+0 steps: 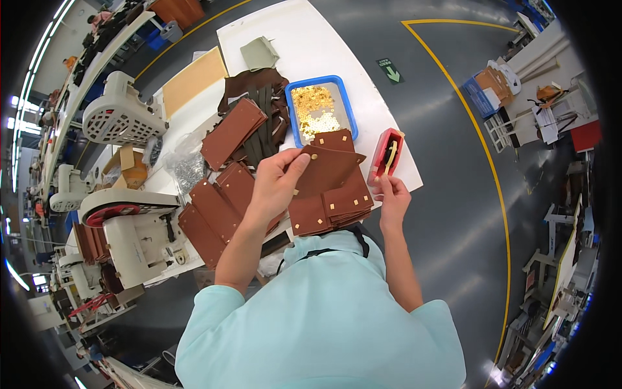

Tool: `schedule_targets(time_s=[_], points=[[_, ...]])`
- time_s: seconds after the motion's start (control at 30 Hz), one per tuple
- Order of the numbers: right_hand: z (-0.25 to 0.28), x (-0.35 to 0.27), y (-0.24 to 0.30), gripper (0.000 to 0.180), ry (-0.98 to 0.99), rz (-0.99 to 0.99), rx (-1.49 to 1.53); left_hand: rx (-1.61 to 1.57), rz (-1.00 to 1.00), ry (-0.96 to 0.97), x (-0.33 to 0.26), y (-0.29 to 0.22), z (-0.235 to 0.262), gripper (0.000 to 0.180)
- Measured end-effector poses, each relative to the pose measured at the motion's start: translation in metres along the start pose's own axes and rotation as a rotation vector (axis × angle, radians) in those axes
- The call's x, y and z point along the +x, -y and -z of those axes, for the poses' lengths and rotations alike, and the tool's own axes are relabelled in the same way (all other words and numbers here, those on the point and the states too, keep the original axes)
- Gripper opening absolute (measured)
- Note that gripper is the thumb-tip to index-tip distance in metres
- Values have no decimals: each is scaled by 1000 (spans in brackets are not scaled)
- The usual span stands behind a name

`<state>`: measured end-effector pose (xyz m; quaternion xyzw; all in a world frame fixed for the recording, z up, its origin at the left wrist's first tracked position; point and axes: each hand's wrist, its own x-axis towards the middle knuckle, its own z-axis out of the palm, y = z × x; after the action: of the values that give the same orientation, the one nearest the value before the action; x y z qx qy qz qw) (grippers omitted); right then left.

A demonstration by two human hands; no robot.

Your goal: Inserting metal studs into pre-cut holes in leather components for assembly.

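Head view: one picture, looking down at a white tabletop [304, 45].
Left hand: the left hand [275, 185] has its fingers closed on a brown leather flap [327, 167], lifted just above the stack.
Right hand: the right hand [391, 198] is beside the red box [386, 154]; its fingers look pinched, but I cannot tell if something small is in them.
Done pile: the stack of brown pieces [330, 204] under the flap already shows small gold studs, so I think those are finished.
Left to do: plain brown pieces [217, 207] lie on the left with no studs showing.
Gold bits: the blue tray [293, 110] is full of them, so lots seem left.
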<state>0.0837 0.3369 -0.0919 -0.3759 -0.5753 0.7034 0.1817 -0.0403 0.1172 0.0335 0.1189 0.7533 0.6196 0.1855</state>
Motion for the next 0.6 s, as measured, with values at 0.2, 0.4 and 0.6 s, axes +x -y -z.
schedule_targets(time_s=[0.2, 0.4, 0.6], points=[[-55, -50, 99, 15, 535, 17, 65, 12, -32, 67, -16, -9, -24, 25], [-63, -55, 94, 16, 534, 109, 16, -41, -8, 84, -27, -18, -29, 24], [-63, -52, 86, 17, 542, 110, 9, 239, -193, 27, -29, -12, -28, 21]])
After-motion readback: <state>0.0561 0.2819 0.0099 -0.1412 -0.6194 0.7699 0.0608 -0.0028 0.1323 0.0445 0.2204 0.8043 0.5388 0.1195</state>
